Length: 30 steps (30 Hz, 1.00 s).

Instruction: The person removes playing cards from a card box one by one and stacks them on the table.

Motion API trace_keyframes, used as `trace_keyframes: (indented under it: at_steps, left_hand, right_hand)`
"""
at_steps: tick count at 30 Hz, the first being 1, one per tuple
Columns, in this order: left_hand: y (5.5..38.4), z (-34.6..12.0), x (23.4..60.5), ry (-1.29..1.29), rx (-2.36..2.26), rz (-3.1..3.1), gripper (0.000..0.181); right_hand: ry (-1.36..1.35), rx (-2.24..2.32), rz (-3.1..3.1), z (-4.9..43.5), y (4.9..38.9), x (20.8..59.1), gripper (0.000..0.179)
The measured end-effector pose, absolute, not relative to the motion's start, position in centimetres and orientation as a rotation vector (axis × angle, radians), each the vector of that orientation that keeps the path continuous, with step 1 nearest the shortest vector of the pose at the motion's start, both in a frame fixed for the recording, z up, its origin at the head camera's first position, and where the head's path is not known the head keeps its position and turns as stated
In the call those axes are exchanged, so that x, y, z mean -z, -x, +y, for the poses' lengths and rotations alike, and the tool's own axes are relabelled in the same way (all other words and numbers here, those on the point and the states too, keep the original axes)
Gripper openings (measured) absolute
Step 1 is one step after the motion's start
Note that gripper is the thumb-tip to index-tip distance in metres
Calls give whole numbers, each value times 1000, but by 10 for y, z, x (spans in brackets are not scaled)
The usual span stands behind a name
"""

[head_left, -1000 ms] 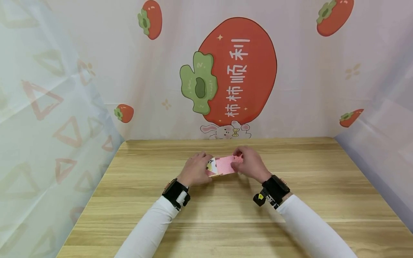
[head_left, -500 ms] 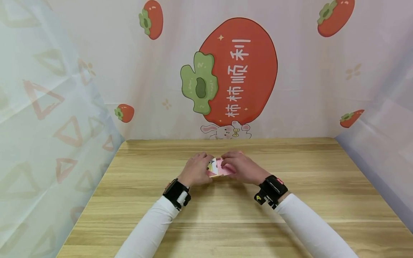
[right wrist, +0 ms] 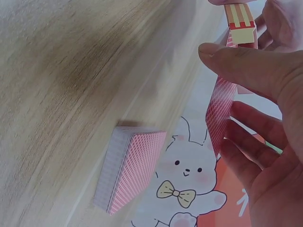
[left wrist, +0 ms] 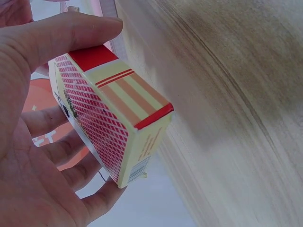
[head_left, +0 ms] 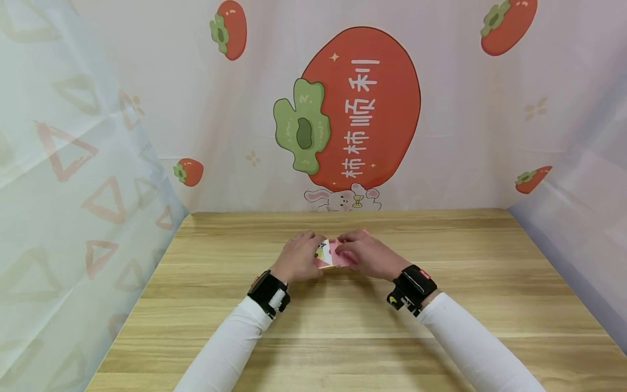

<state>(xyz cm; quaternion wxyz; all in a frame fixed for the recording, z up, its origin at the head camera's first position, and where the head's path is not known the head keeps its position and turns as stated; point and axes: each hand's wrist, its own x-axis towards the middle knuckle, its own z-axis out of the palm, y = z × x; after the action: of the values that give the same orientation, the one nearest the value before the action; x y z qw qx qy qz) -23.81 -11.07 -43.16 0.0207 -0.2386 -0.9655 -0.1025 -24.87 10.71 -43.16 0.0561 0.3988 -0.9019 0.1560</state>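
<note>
A playing-card box [left wrist: 102, 111] is tilted in my left hand [head_left: 296, 256], thumb along one narrow side and fingers on the opposite side. It has a red-patterned face, striped edge and barcode end; a white panel with an ace mark shows in the head view. At the box's other end, a thin red-backed playing card [right wrist: 220, 113] extends toward my right hand [head_left: 369, 255]. My right thumb and fingers hold this card from opposite sides. A deck of playing cards [right wrist: 130, 172] lies on the table near my right hand, which mostly hides it in the head view.
The wooden table [head_left: 313, 337] runs back to a fabric backdrop [head_left: 455, 130] printed with persimmons and a rabbit. Black camera bands sit on both wrists, the left band [head_left: 268, 294] and the right band [head_left: 415, 288].
My right hand has moved left, closer to the box, and its fingers now cover much of the pink card surface seen a second ago. The left hand holds the box almost still.
</note>
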Motion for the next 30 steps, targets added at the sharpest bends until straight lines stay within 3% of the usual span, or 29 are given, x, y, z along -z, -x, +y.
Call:
trace_keyframes:
  at_steps: [21, 30]
  left_hand:
    - [239, -118, 431, 645, 334, -2996, 74]
    - [239, -119, 432, 603, 332, -3003, 73]
  right_hand:
    - [-1175, -461, -2744, 132, 252, 423, 38]
    - [-801, -436, -2813, 134, 256, 424, 35]
